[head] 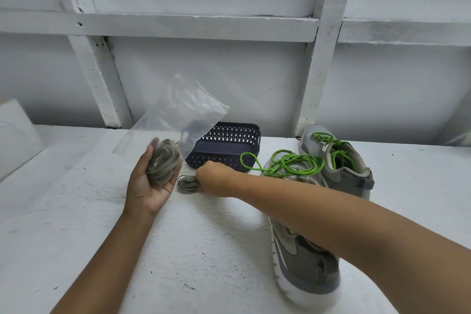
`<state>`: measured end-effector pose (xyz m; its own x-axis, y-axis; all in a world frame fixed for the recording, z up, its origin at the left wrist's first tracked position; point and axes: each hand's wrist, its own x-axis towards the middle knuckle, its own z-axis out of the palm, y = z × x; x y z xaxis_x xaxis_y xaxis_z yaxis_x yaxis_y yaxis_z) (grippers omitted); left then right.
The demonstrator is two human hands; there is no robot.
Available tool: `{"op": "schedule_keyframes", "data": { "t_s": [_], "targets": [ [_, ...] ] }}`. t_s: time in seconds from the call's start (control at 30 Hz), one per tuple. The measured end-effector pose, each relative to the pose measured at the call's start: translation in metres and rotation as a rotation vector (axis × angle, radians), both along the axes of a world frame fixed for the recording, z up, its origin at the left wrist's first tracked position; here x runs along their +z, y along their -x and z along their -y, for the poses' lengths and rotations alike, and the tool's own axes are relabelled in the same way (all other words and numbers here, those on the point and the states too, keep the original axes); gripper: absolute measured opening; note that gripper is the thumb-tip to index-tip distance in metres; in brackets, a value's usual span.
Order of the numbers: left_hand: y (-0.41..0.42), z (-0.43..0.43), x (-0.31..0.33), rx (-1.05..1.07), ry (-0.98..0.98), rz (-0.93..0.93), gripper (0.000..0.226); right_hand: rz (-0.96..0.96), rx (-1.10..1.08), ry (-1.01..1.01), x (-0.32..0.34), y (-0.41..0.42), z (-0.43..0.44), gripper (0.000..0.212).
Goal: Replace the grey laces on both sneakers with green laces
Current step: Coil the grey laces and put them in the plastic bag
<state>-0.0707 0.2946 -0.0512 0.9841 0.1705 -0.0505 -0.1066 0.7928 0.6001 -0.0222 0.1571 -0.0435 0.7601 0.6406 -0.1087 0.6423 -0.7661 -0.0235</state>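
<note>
left grip (pixel 150 181) palm up, curled round grey lace bundle (pixel 163 163) plus clear bag (pixel 175 112). right grip (pixel 212 178) on second grey bundle (pixel 187 183) on desk (pixel 76 211), fingers tucked under, can't tell if pinching. forearm hides near sneaker (pixel 305 270) middle, green laces (pixel 293 163) loose on it.

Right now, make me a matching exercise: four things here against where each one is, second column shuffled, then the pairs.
1. grey lace bundle
2. folded grey lace
3. green laces
4. basket

A. on the sneakers
B. on the table, at the right hand's fingers
C. in the left hand
D. behind the right hand, near the wall

Pairs: 1-C, 2-B, 3-A, 4-D
</note>
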Motion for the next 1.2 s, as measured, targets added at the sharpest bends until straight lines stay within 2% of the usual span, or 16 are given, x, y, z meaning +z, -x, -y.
{"op": "schedule_keyframes", "data": {
  "t_s": [0.23,0.33,0.53,0.63,0.77,0.9,0.97,1.03,1.2],
  "targets": [
    [0.001,-0.001,0.001,0.008,0.009,0.009,0.023,0.028,0.044,-0.007,0.002,0.009,0.000,0.020],
    [0.002,-0.002,0.001,0.005,0.026,0.018,0.022,-0.012,-0.032,-0.033,0.010,0.010,0.003,0.015],
    [0.001,0.000,0.005,-0.001,0.035,0.028,0.018,-0.139,-0.188,-0.386,0.068,0.013,0.040,0.023],
    [0.002,0.007,0.008,-0.021,0.040,0.047,0.019,-0.239,-0.307,-0.611,0.094,0.016,0.078,0.016],
    [0.002,0.024,0.013,-0.057,0.040,0.047,0.023,-0.141,-0.453,-0.764,0.121,0.014,0.127,0.010],
    [0.001,0.046,0.013,-0.116,0.027,0.016,0.019,-0.074,-0.505,-0.934,0.138,0.013,0.157,0.010],
    [0.000,0.057,0.012,-0.159,0.010,0.009,0.028,-0.073,-0.496,-1.014,0.143,0.014,0.165,0.010],
    [-0.001,0.068,0.012,-0.196,-0.007,0.008,0.032,-0.076,-0.476,-1.031,0.146,0.015,0.171,0.009],
    [-0.003,0.085,0.009,-0.240,-0.029,0.006,0.022,-0.073,-0.406,-0.899,0.147,0.015,0.180,0.006]
  ]
}}
